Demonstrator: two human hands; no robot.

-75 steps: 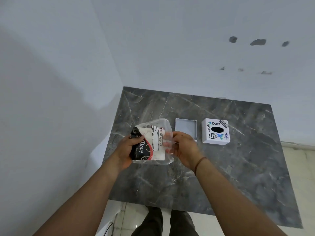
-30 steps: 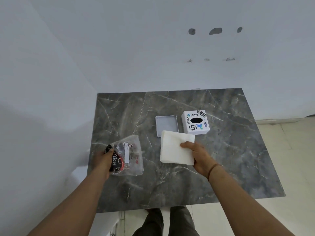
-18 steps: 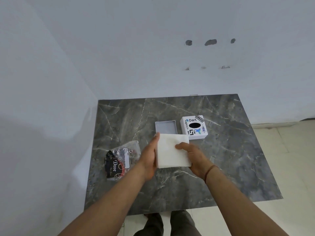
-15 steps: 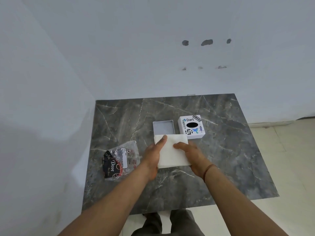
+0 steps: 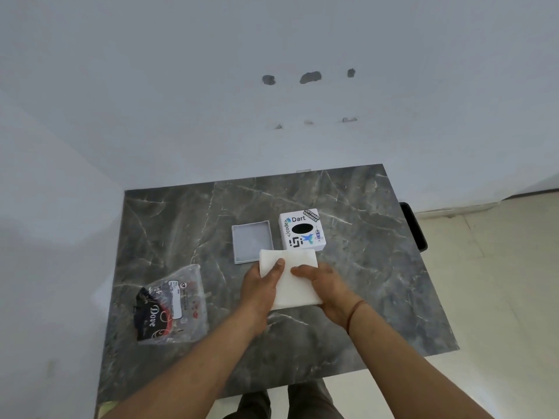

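Observation:
A white folded tissue pad (image 5: 295, 281) is held just above the dark marble table (image 5: 363, 297), at its middle. My left hand (image 5: 260, 290) grips its left edge, thumb on top. On the right edge my right hand (image 5: 325, 287) grips the same way, thumb across the top. The pad's far edge overlaps the near corner of a shallow grey box tray (image 5: 249, 241). A white box (image 5: 302, 229) with stickers and a black oval opening stands just right of the tray.
A clear plastic bag (image 5: 174, 305) with a dark Dove pack inside lies at the table's left. White walls close off the left and back. A black object (image 5: 414, 225) sticks out past the right table edge. My legs show below the near edge.
My left hand let go of the plastic bag, which stays on the table, and came over to grip the pad's left edge. The pad has moved slightly toward the grey tray.

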